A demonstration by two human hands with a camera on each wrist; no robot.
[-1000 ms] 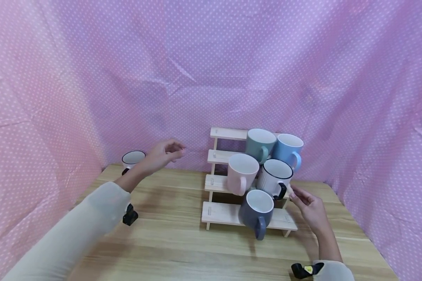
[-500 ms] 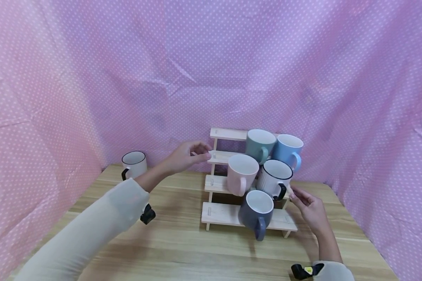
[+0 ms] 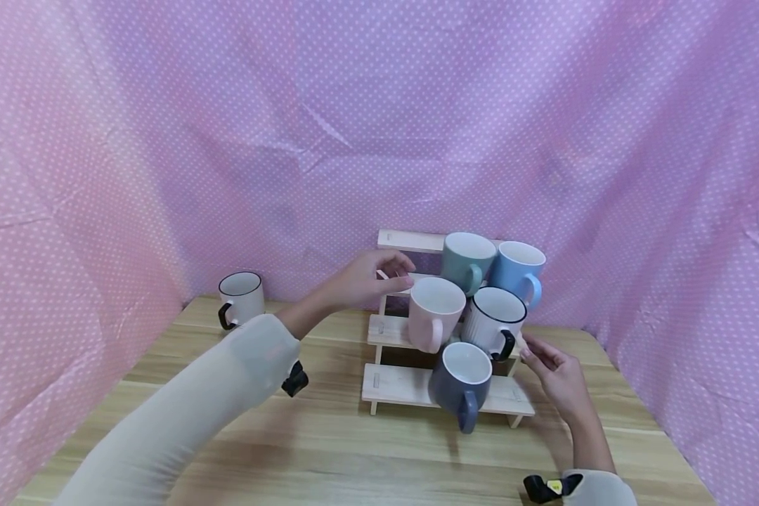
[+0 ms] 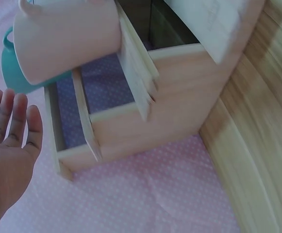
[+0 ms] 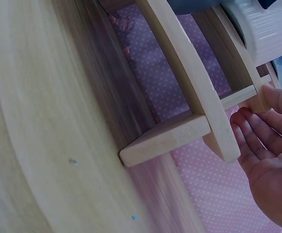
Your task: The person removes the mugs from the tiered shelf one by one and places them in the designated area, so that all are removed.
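My left hand [image 3: 370,280], fingers loosely extended, is at the upper left rim of a pink mug [image 3: 422,325] on a stepped wooden display stand [image 3: 397,383]. In the left wrist view its palm and straight fingers [image 4: 19,114] show beside the stand, holding nothing. My right hand [image 3: 561,383] pinches the right end of a stand shelf [image 5: 251,99], thumb on top and fingertips below. Beside the pink mug is a white mug with a black rim [image 3: 483,329]. A dark grey mug [image 3: 445,386] occupies the bottom shelf; green [image 3: 455,273] and light blue [image 3: 509,277] mugs stand higher up.
Another white mug with a black rim and handle [image 3: 248,302] stands at the table's back left. The stand rests on a wood-grain table [image 3: 354,450]. Pink dotted cloth [image 3: 329,176] hangs behind and along both sides.
My left hand has moved right, from over the table to the pink mug's rim, uncovering the white mug at back left. The right hand keeps its place on the stand.
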